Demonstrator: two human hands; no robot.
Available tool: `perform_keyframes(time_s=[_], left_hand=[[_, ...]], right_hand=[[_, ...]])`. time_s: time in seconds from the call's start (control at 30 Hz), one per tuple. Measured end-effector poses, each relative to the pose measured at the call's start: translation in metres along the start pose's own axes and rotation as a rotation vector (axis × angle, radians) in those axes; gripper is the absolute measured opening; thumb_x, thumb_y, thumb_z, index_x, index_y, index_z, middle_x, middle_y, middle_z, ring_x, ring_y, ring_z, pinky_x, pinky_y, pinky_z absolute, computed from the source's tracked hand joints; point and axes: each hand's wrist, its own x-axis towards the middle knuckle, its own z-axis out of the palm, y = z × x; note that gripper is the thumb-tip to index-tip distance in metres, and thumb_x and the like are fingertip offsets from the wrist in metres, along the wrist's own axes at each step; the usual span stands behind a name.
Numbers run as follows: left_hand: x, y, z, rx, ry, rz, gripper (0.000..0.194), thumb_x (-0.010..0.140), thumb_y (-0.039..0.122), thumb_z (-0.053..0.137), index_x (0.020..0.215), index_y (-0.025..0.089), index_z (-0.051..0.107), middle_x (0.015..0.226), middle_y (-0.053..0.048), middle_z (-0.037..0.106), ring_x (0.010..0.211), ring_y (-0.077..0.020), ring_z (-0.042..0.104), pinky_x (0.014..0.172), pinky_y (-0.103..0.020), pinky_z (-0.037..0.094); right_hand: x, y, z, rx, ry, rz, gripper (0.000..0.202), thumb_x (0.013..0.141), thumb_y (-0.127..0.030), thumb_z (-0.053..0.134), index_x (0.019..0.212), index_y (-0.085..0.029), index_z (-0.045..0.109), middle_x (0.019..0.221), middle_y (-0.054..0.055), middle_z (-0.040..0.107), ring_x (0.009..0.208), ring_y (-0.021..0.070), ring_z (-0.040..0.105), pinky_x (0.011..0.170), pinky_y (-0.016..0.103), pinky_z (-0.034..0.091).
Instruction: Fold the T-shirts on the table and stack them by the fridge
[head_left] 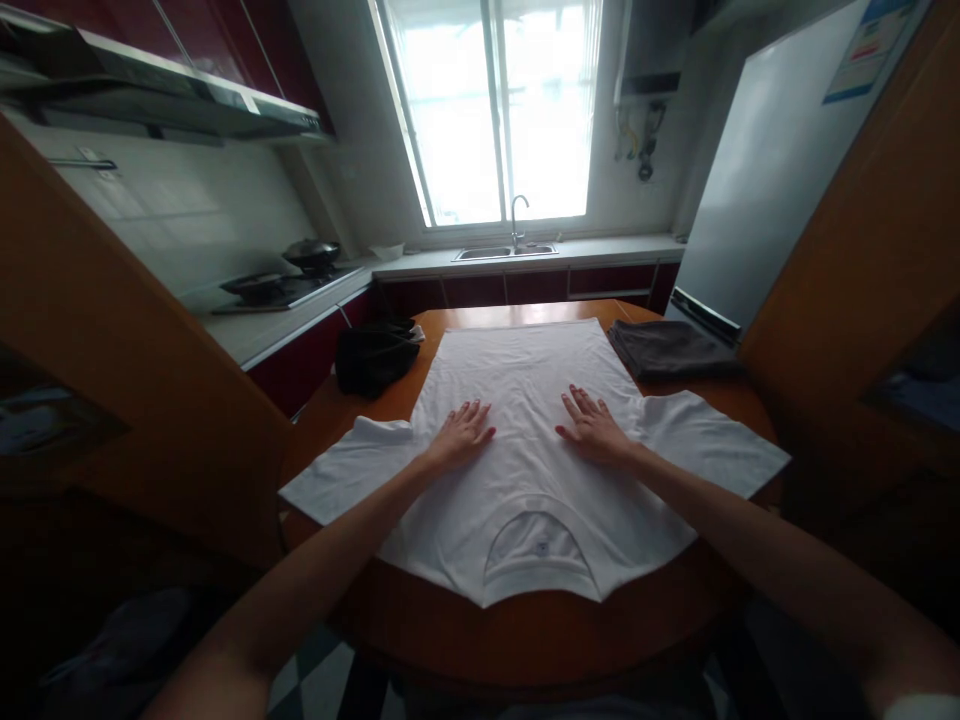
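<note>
A white T-shirt [525, 470] lies spread flat on the round wooden table [525, 640], its neckline toward me and its hem at the far side. Both short sleeves stretch out sideways. My left hand [461, 437] rests palm down on the left part of the shirt, fingers spread. On the right part lies my right hand [592, 428], also flat with the fingers apart. Neither hand holds anything. Faint wrinkles run through the cloth between and beyond the hands.
A black bundle of cloth [377, 355] sits at the table's far left. Folded dark grey cloth [673, 350] lies at the far right. Beyond are a stove with pans [311, 252], a sink [484, 254] under the window, and a fridge [757, 170].
</note>
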Motion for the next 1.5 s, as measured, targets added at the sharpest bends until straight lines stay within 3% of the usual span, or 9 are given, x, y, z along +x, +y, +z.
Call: perform_keyframes(time_s=[0.2,0.5,0.57,0.77,0.83,1.03,1.13,1.37,1.5], left_hand=[[0.01,-0.053,0.007,0.047,0.01,-0.039,0.071,0.103,0.057,0.029,0.159,0.014,0.031,0.167,-0.017,0.022,0.155,-0.0325,0.017,0.123,-0.052,0.021],[0.14,0.032,0.022,0.038,0.019,0.074,0.058,0.105,0.039,0.027,0.16,0.02,0.029,0.167,-0.011,0.025,0.155,-0.0294,0.02,0.122,-0.053,0.021],[0.155,0.009,0.022,0.045,0.007,0.046,0.059,0.105,0.047,0.027,0.159,0.023,0.031,0.167,-0.01,0.026,0.154,-0.0311,0.022,0.122,-0.056,0.02],[0.169,-0.131,-0.008,0.093,0.001,-0.304,0.063,0.105,0.049,0.023,0.158,0.017,0.033,0.168,-0.015,0.022,0.155,-0.0301,0.019,0.123,-0.053,0.018],[0.181,-0.144,-0.013,0.097,0.004,-0.391,0.067,0.105,0.048,0.022,0.158,0.009,0.03,0.167,-0.019,0.02,0.155,-0.033,0.016,0.123,-0.054,0.017],[0.247,-0.045,0.017,0.062,0.025,0.005,0.06,0.105,0.041,0.023,0.16,0.016,0.029,0.168,-0.012,0.024,0.155,-0.0283,0.019,0.123,-0.052,0.019],[0.272,-0.033,0.025,0.046,-0.001,0.047,0.062,0.104,0.05,0.023,0.16,0.024,0.03,0.168,-0.009,0.023,0.155,-0.0304,0.019,0.123,-0.056,0.017],[0.289,-0.177,-0.014,0.1,-0.034,-0.317,0.067,0.102,0.055,0.02,0.161,0.023,0.029,0.169,-0.009,0.019,0.155,-0.0324,0.018,0.122,-0.057,0.016],[0.31,-0.18,-0.017,0.115,-0.025,-0.405,0.07,0.102,0.053,0.02,0.161,0.016,0.026,0.17,-0.013,0.014,0.156,-0.034,0.011,0.123,-0.061,0.012]], right_hand=[[0.026,0.042,0.001,-0.019,-0.074,0.178,0.075,0.102,-0.055,0.027,0.159,-0.007,0.027,0.167,0.019,0.018,0.155,0.0305,0.015,0.123,0.054,0.015],[0.143,-0.032,0.02,0.045,-0.022,0.002,0.061,0.104,-0.034,0.027,0.159,-0.009,0.027,0.168,0.016,0.017,0.156,0.0279,0.014,0.123,0.054,0.015],[0.156,-0.012,0.023,0.029,-0.013,0.023,0.063,0.105,-0.041,0.026,0.159,-0.01,0.028,0.168,0.017,0.019,0.155,0.0282,0.015,0.123,0.054,0.013],[0.185,0.098,0.009,-0.056,0.06,0.299,0.067,0.103,-0.043,0.029,0.155,-0.001,0.034,0.165,0.022,0.025,0.153,0.0317,0.022,0.123,0.051,0.016],[0.204,0.105,0.009,-0.067,0.09,0.333,0.066,0.103,-0.039,0.029,0.155,0.002,0.033,0.165,0.024,0.023,0.154,0.0322,0.02,0.123,0.05,0.015],[0.267,0.027,0.027,0.012,0.034,0.051,0.061,0.104,-0.038,0.028,0.158,-0.009,0.031,0.167,0.016,0.021,0.155,0.0274,0.018,0.123,0.053,0.015],[0.288,0.029,0.029,0.033,0.005,0.03,0.064,0.104,-0.046,0.029,0.158,-0.011,0.032,0.167,0.016,0.022,0.155,0.0288,0.017,0.122,0.055,0.013],[0.316,0.158,0.003,0.014,0.037,0.344,0.069,0.104,-0.048,0.035,0.157,-0.003,0.032,0.165,0.024,0.022,0.154,0.0323,0.019,0.122,0.052,0.013],[0.336,0.155,0.0,0.008,0.104,0.39,0.067,0.106,-0.039,0.031,0.155,0.006,0.029,0.164,0.031,0.016,0.154,0.0362,0.016,0.121,0.055,0.009]])
